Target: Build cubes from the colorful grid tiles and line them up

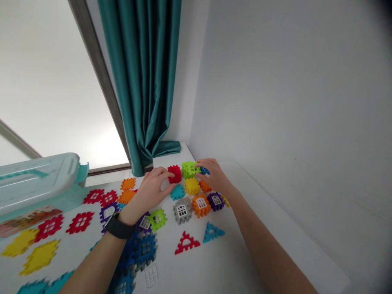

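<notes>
My left hand [153, 185] curves its fingers and thumb against a red cube-like block [174, 174] made of toothed plastic tiles. On the other side, my right hand [214, 174] has its fingertips at the right edge of a lime green block [189, 169], beside a blue piece [205, 170] partly hidden by the fingers. The red and green blocks stand side by side. In front of them are a yellow block [192, 186], a teal tile [177, 192], and grey [183, 210], orange [201, 205] and purple [216, 201] blocks with white window inserts.
Red [186, 243] and blue [213, 232] triangle pieces lie nearest me. Loose tiles, including yellow [41, 257], red [80, 222] and dark blue [145, 248], cover the left. A lidded mint bin [70, 196] stands far left; a green curtain [143, 90] hangs behind, a wall rises right.
</notes>
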Demonstrator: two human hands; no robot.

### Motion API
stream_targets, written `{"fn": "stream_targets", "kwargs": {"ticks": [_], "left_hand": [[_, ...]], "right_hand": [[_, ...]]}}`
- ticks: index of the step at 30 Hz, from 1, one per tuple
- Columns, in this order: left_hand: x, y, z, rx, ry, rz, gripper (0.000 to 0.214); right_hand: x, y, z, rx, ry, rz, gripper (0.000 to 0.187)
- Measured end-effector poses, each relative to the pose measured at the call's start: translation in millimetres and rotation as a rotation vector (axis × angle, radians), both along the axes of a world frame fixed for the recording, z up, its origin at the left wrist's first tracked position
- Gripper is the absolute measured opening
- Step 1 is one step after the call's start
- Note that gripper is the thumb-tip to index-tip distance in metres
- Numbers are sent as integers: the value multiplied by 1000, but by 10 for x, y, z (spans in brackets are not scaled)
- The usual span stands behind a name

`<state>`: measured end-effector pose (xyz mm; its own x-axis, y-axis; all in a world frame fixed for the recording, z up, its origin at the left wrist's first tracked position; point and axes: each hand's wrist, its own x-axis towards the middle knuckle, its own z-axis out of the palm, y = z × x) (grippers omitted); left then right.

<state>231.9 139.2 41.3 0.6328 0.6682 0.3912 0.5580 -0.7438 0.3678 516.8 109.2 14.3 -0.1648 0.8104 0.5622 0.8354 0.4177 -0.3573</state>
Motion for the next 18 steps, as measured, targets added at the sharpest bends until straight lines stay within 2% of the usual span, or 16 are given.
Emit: {"fn": "stream_targets", "kwargs": {"ticks": [8, 18], "left_hand": [[-34, 51, -10, -8, 0, -37, 21], [-55, 92, 18, -12, 41, -45, 21]], "right_hand": [[98, 392, -69, -84, -6, 15, 21], [69, 507, -98, -151, -2, 58, 19]]}}
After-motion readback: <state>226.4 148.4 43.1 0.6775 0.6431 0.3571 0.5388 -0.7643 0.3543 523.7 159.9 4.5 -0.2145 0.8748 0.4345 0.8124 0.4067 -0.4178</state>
